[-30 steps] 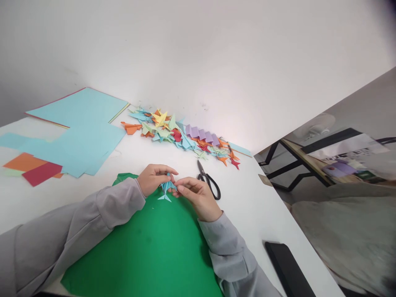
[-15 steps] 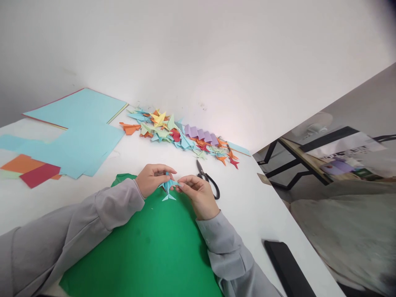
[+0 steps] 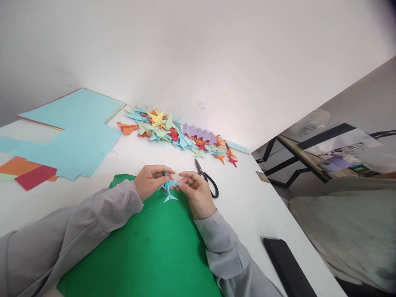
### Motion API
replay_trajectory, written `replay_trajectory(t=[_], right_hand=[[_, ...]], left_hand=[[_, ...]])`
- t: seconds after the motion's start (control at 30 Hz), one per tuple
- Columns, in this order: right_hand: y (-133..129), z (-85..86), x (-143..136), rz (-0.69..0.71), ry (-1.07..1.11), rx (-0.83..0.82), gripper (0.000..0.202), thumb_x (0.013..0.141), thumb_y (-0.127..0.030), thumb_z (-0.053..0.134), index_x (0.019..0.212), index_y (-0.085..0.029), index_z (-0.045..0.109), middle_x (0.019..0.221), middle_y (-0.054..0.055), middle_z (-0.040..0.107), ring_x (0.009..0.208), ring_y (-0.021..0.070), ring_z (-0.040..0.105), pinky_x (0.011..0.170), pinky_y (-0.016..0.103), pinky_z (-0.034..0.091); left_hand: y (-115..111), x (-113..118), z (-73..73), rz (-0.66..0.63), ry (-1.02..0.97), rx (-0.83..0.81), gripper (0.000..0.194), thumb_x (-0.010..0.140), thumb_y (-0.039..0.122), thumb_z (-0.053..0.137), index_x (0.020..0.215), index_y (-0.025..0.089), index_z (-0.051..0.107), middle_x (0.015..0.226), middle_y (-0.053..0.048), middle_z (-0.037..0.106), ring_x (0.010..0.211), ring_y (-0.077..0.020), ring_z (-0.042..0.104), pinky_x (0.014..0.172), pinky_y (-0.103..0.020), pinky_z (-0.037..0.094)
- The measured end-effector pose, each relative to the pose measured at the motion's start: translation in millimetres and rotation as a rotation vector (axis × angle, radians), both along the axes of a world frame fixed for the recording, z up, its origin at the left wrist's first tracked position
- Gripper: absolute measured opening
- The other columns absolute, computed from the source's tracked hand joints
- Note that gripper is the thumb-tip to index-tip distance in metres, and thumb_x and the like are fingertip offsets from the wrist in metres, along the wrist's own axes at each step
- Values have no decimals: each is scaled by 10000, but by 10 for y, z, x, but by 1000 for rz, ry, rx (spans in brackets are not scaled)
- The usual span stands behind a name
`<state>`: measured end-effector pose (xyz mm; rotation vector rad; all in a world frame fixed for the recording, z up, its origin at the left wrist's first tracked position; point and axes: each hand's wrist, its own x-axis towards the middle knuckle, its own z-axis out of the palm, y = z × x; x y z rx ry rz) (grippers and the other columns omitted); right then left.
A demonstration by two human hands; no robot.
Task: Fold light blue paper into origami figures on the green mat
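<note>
A small light-blue origami airplane (image 3: 168, 187) is held between my two hands, above a green cloth-like sheet (image 3: 145, 247). My left hand (image 3: 152, 181) pinches its body between thumb and fingers. At the airplane's right wing tip, my right hand (image 3: 198, 194) closes thumb and index finger on the paper. The airplane's forked tail points down toward me. My fingers hide part of its nose and left wing. Black-handled scissors (image 3: 213, 186) lie just beyond my right hand, blades pointing away.
A row of folded paper planes (image 3: 161, 133) in many colours lies along the wall, with purple pleated paper (image 3: 199, 134) among them. Light-blue sheets (image 3: 83, 152) and orange and red pieces (image 3: 36, 177) are at left. A black flat object (image 3: 287, 264) lies near the right edge.
The view has shifted slightly, so the table things sit a little further left. Both hands keep their hold on the airplane, whose tail has swung slightly to the right.
</note>
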<state>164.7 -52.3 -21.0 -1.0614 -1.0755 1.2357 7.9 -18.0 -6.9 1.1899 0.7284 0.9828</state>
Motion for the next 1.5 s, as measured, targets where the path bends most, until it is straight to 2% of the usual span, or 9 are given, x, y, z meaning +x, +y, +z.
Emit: replay_trajectory(t=[0.2,0.47,0.73,0.93,1.07,1.27,1.5], right_hand=[[-15,25,-9,11,-5,33,255,607,-256,741,806,-204,589,580,-64,562,551,111,575,560,252,424],[-35,77,-30,-24,-41,58,232,607,-259,739,648,-185,522,556,-61,541,519,76,479,514,212,369],[-10,81,-16,-13,-14,5,280,627,-279,737,849,-212,579,603,-46,609,588,120,588,606,272,464],[-5,55,-22,-31,30,-39,237,632,-316,743,804,-199,629,701,-15,658,609,111,610,645,272,484],[-1,50,-16,-58,42,-36,217,630,-309,747,782,-200,639,659,-29,642,600,104,603,643,261,480],[-32,101,-20,-134,-77,24,190,672,-359,700,722,-188,634,668,-3,649,590,119,581,616,274,472],[-38,102,-16,-90,-190,9,192,679,-363,688,655,-186,615,614,2,639,583,127,557,601,270,439]], left_hand=[[-5,16,18,-4,12,-23,197,594,186,638,770,97,644,658,-25,649,558,-171,640,516,-301,545],[2,7,8,-11,44,-50,236,589,225,664,785,94,653,656,-28,647,489,-138,587,440,-286,527],[31,4,16,11,3,-99,239,561,215,705,762,97,652,660,-30,653,497,-142,600,445,-289,534],[25,13,4,56,-20,-113,260,549,224,720,761,91,648,644,-32,662,520,-150,610,456,-302,547],[29,16,8,79,-31,-127,274,526,222,739,749,90,651,658,-35,670,521,-148,614,449,-288,545],[38,22,4,115,-38,-162,285,504,224,755,735,94,650,642,-28,666,561,-161,627,474,-296,558],[30,22,-8,58,2,-125,270,537,230,748,751,94,652,578,-9,635,530,-150,610,496,-314,562]])
